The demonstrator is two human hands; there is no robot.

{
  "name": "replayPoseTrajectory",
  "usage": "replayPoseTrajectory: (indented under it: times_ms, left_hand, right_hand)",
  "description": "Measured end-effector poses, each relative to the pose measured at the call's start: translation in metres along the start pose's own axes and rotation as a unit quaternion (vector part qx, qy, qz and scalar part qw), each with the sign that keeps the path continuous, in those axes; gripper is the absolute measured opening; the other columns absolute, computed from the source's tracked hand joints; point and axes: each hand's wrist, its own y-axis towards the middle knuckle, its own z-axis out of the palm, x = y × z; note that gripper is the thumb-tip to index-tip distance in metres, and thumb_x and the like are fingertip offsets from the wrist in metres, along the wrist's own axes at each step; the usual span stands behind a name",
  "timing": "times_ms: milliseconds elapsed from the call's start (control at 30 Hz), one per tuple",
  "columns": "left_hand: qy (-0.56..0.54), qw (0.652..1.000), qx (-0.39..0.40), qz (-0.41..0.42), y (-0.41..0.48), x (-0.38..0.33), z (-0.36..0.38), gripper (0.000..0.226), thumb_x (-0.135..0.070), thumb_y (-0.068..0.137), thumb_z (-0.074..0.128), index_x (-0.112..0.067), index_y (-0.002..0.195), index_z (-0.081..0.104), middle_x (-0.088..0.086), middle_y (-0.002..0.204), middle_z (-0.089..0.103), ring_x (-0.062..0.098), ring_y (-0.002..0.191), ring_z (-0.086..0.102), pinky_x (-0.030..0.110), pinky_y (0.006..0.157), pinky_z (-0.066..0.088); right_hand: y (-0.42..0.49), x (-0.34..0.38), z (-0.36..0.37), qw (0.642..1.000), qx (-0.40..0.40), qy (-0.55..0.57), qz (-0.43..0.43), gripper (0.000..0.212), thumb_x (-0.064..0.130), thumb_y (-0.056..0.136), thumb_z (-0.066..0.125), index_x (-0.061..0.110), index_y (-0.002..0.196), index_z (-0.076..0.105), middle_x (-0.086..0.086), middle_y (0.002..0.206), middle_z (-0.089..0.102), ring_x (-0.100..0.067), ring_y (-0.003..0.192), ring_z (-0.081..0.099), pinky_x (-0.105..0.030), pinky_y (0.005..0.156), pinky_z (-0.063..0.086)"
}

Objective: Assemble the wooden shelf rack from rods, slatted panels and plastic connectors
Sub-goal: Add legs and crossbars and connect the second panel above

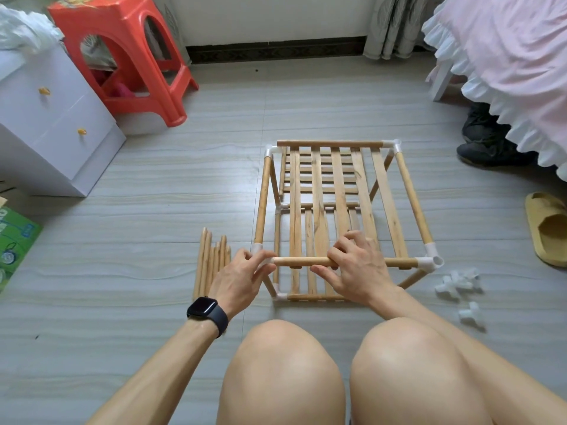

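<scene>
The rack (319,179) is standing on the floor and is judged partly built: two slatted tiers are already being carried by rods and connectors. Spare rods (211,262) to the left of the rack and loose connectors (457,282) to its right are waiting to be fitted. The rack's near top rod (300,261) is being gripped by the curled right hand (356,265). Its near-left corner connector (270,261) is being pinched by the left hand (242,277).

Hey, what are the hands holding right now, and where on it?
The right hand grips the near top rod of the rack about at its middle; the left hand pinches the white connector at that rod's left end.
</scene>
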Motion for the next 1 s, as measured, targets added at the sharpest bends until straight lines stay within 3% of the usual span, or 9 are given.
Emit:
replayPoseTrajectory:
  times_ms: [100, 233, 333, 433, 567, 667, 767, 867, 1000]
  left_hand:
    - [0.009, 1.000, 0.006, 0.000, 0.000, -0.009, 0.000, 0.056, -0.064, 0.093, 0.023, -0.036, 0.133, 0.050, -0.009, 0.085, 0.035, 0.008, 0.062, 0.042, 0.018, 0.051, 0.038]
    - [0.006, 0.994, 0.087, 0.068, 0.008, -0.026, -0.022, 0.047, -0.066, 0.094, 0.040, -0.047, 0.136, 0.047, -0.010, 0.101, 0.062, 0.005, 0.080, 0.055, 0.027, 0.071, 0.055]
    - [0.001, 0.985, 0.133, 0.110, 0.017, -0.033, -0.052, 0.062, -0.075, 0.085, 0.034, -0.046, 0.138, 0.046, -0.010, 0.082, 0.069, 0.002, 0.065, 0.059, 0.030, 0.070, 0.059]
    - [-0.116, 0.990, 0.051, 0.060, 0.045, -0.021, -0.074, 0.040, -0.063, 0.092, 0.048, -0.042, 0.125, 0.058, -0.008, 0.082, 0.070, 0.006, 0.068, 0.065, 0.035, 0.071, 0.060]
    - [-0.205, 0.973, -0.064, -0.084, 0.105, 0.004, -0.087, 0.028, -0.036, 0.097, 0.058, -0.027, 0.123, 0.063, 0.000, 0.112, 0.070, 0.015, 0.095, 0.065, 0.028, 0.086, 0.048]
    - [-0.221, 0.961, -0.046, -0.159, 0.142, 0.018, -0.077, 0.043, -0.039, 0.098, 0.056, -0.016, 0.135, 0.056, 0.008, 0.134, 0.059, 0.023, 0.122, 0.056, 0.033, 0.100, 0.042]
    - [-0.310, 0.928, -0.022, -0.203, 0.171, 0.024, -0.070, 0.047, -0.042, 0.101, 0.050, -0.009, 0.133, 0.058, 0.009, 0.131, 0.058, 0.023, 0.128, 0.051, 0.031, 0.097, 0.037]
    - [-0.409, 0.880, 0.064, -0.232, 0.190, 0.031, -0.070, 0.049, -0.052, 0.100, 0.047, -0.015, 0.120, 0.070, 0.005, 0.122, 0.065, 0.022, 0.111, 0.054, 0.037, 0.096, 0.035]
    - [-0.461, 0.848, 0.149, -0.216, 0.205, 0.048, -0.065, 0.039, -0.063, 0.076, 0.060, -0.028, 0.082, 0.077, 0.000, 0.105, 0.076, 0.026, 0.115, 0.062, 0.048, 0.111, 0.033]
  right_hand:
    - [0.002, -0.005, -0.003, 1.000, 0.022, 0.012, -0.002, 0.054, 0.074, 0.088, 0.038, 0.029, 0.071, 0.062, 0.009, 0.088, 0.060, -0.020, 0.107, 0.048, -0.039, 0.082, 0.042]
    - [-0.007, -0.029, -0.013, 0.999, 0.019, 0.048, -0.005, 0.052, 0.074, 0.085, 0.041, 0.029, 0.067, 0.061, 0.010, 0.095, 0.060, -0.017, 0.109, 0.046, -0.037, 0.087, 0.034]
    - [-0.022, -0.048, -0.016, 0.989, -0.027, 0.144, 0.030, 0.049, 0.066, 0.088, 0.046, 0.027, 0.063, 0.062, 0.009, 0.103, 0.059, -0.014, 0.103, 0.051, -0.038, 0.086, 0.036]
    - [-0.028, -0.056, -0.019, 0.977, -0.061, 0.183, 0.086, 0.049, 0.060, 0.090, 0.050, 0.029, 0.052, 0.054, 0.009, 0.094, 0.059, -0.011, 0.090, 0.055, -0.042, 0.079, 0.046]
    - [-0.004, -0.050, -0.031, 0.971, -0.072, 0.186, 0.135, 0.054, 0.061, 0.092, 0.046, 0.022, 0.059, 0.064, 0.009, 0.080, 0.061, -0.008, 0.069, 0.056, -0.032, 0.059, 0.051]
    - [0.035, -0.040, -0.038, 0.973, -0.045, 0.197, 0.115, 0.041, 0.060, 0.092, 0.048, 0.025, 0.078, 0.065, 0.009, 0.091, 0.059, -0.008, 0.083, 0.056, -0.026, 0.068, 0.047]
    - [0.084, -0.033, -0.036, 0.971, -0.017, 0.218, 0.101, 0.034, 0.059, 0.091, 0.050, 0.028, 0.092, 0.063, 0.010, 0.102, 0.058, -0.008, 0.098, 0.055, -0.029, 0.083, 0.049]
    - [0.131, -0.023, -0.027, 0.972, -0.011, 0.212, 0.104, 0.033, 0.057, 0.092, 0.053, 0.027, 0.098, 0.063, 0.007, 0.108, 0.059, -0.012, 0.104, 0.053, -0.033, 0.088, 0.047]
    - [0.178, -0.003, -0.008, 0.984, 0.035, 0.141, 0.108, 0.054, 0.075, 0.085, 0.044, 0.030, 0.108, 0.062, 0.002, 0.133, 0.050, -0.019, 0.130, 0.038, -0.041, 0.103, 0.037]
